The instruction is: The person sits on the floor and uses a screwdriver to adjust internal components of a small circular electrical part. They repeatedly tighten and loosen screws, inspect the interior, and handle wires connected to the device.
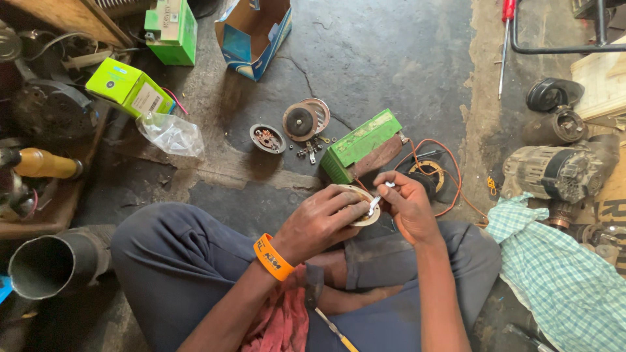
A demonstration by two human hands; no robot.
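My left hand (324,216), with an orange wristband, grips a round pale disc-shaped part (362,205) over my lap. My right hand (405,202) pinches a small white piece (377,201) and touches it to the disc's face. Just beyond my hands lies a green box-shaped battery (362,141) with orange wires (450,171) looping round a ring-shaped part (428,173) on the floor.
On the concrete floor lie round metal covers (305,119), a small round part (267,138) and loose screws (312,150). Green boxes (130,88), a plastic bag (171,133), an open carton (254,29), a red screwdriver (505,42), motor units (554,171), a checked cloth (561,274), a pipe (52,264).
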